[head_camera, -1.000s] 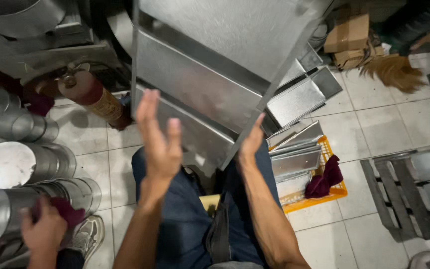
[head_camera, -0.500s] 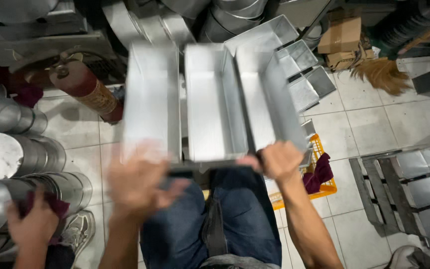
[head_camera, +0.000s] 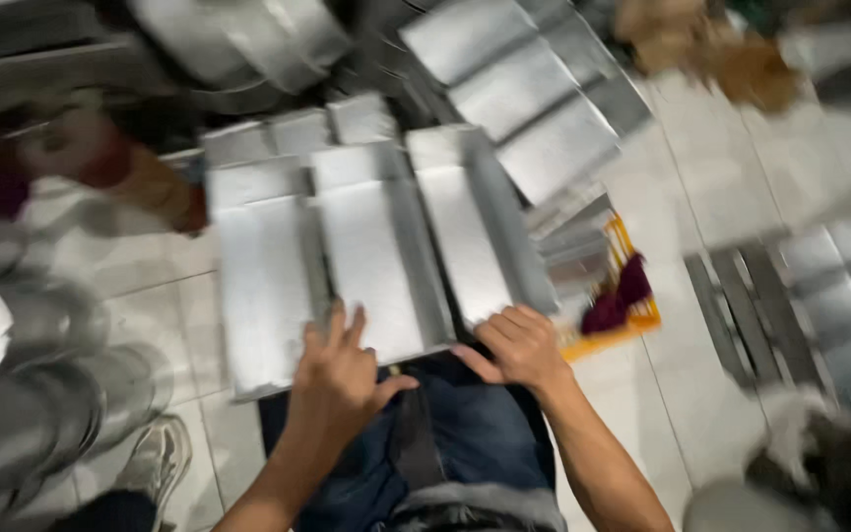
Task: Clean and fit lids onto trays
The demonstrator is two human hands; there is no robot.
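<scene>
folded metal sheet [head_camera: 366,246] lying flat across the lap, near edge over the jeans [head_camera: 445,443], far end reaching out toward the pile of similar sheets [head_camera: 534,99]. three ribbed panels showing side by side, raised folds between them. looks laid down and squared up, so the placing seems done; judging by both hands at the near edge, the pressing or smoothing seems to be what's left. hard to call more, with the whole view motion-blurred.

left hand [head_camera: 339,379] flat on the near edge by the middle panel, fingers [head_camera: 335,330] loosely spread and pointing away, thumb out to the right. resting, not gripping.

right hand [head_camera: 522,347] on the near right corner, fingers [head_camera: 504,330] curled together over the edge, thumb tucked toward the lap. looks like a hold on the corner, though can't tell if anything wraps underneath.

round metal ducts [head_camera: 41,394] stacked at left on the tiled floor [head_camera: 701,394], a shoe [head_camera: 155,463] just beside them. yellow tray [head_camera: 608,315] with a dark red rag [head_camera: 622,291] right of the sheet, more flat metal pieces [head_camera: 819,296] well apart at far right.
</scene>
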